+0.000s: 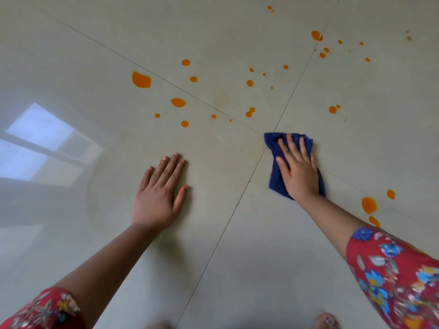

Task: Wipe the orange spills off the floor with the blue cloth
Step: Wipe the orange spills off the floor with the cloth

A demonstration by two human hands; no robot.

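Head view: blue cloth (275, 179) lies flat beneath right hand (298, 170).

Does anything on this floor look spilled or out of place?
Yes: orange spills dot the floor ahead of both hands, with more drops beside the right forearm. The right hand presses the blue cloth flat; the left hand rests on bare tile.

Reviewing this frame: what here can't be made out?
Head view, floor beneath the blue cloth: covered by the cloth and the right hand, so any spill there is unseen.
Head view, orange spills: they reach the top edge; how far they continue is cut off.
Head view, brown specks upper right: too small to identify.
Head view, foot at the bottom edge: cut off and blurred.
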